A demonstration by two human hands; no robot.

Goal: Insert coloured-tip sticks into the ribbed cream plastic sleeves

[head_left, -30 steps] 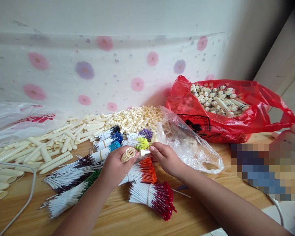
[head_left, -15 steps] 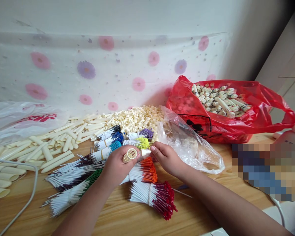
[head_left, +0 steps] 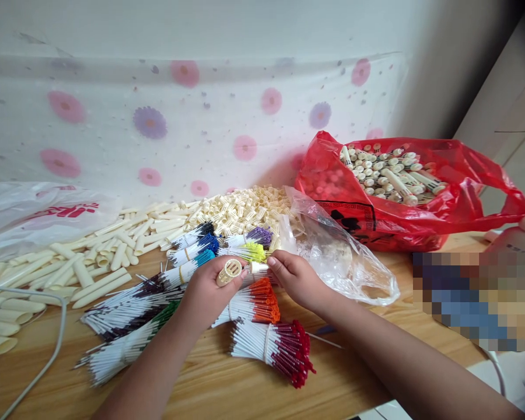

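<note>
My left hand (head_left: 207, 291) is closed around a cream slotted plastic pen part (head_left: 230, 272), its round slotted end facing me. Close to its fingertips is a small white plastic piece (head_left: 258, 268), pinched at its right end by the thumb and fingers of my right hand (head_left: 295, 277). Beneath and around both hands lie banded bundles of pen refills: orange-tipped refills (head_left: 262, 300), red-tipped refills (head_left: 280, 353), yellow-tipped refills (head_left: 254, 252), light-blue-tipped refills (head_left: 188, 270) and green-tipped refills (head_left: 131, 344). My fingers hide part of both held pieces.
Cream pen tubes (head_left: 83, 268) spread across the left of the wooden table (head_left: 210, 391). Small cream slotted parts (head_left: 245, 210) are heaped at the back. A clear bag (head_left: 350, 268) and a red bag (head_left: 336, 198) of pen assemblies lie right. A white cable (head_left: 56, 350) crosses the left.
The small white piece between my hands now shows more of its side. My hands have barely moved, and the view has shifted slightly.
</note>
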